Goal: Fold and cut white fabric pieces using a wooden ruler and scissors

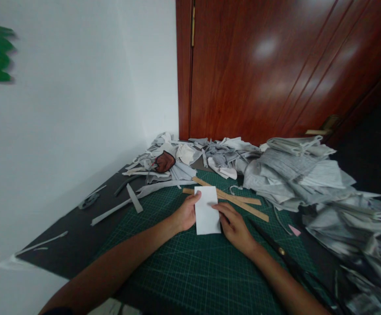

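A white rectangular piece (207,216), paper or stiff cloth, is held upright above the green cutting mat (173,271). My left hand (187,213) grips its left edge, thumb on the front face and fingers behind. On the right edge, my right hand (234,223) has its index finger lying on the front while the other fingers curl beside the edge; its thumb is hidden. Two wooden rulers (252,211) cross on the mat just behind the piece. Large black scissors (281,251) lie beside my right forearm, partly covered by it.
Grey fabric stacks (295,175) rise along the right side. Fabric scraps (185,154) are heaped at the back, with a brown mesh piece (165,162) among them. Loose strips (111,212) lie at left. A white wall (78,87) and a wooden door (242,78) bound the table.
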`<action>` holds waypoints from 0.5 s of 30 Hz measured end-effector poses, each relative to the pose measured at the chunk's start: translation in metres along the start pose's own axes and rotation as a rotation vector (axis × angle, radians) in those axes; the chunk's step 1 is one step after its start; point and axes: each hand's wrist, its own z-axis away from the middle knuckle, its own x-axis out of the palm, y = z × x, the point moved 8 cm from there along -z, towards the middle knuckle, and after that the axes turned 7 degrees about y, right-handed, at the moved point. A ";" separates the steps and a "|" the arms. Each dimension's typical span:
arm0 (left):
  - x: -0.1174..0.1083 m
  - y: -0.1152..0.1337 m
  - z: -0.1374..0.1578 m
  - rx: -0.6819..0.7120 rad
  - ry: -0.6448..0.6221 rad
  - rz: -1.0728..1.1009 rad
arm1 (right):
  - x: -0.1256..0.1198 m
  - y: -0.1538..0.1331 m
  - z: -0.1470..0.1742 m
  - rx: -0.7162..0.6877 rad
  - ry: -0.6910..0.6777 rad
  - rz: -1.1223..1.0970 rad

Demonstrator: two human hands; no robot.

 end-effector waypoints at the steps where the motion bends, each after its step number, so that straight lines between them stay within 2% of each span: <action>1: 0.001 -0.002 0.000 -0.025 -0.013 0.014 | -0.001 0.001 0.001 0.017 0.023 0.000; 8: 0.003 -0.005 0.004 -0.115 -0.034 0.008 | -0.006 0.025 0.002 0.349 0.211 -0.123; 11: 0.005 -0.005 0.007 -0.096 -0.041 -0.041 | 0.001 0.029 0.002 0.503 0.198 -0.200; 15: 0.015 -0.007 0.012 -0.039 -0.118 -0.120 | 0.012 0.018 0.003 0.564 0.112 -0.333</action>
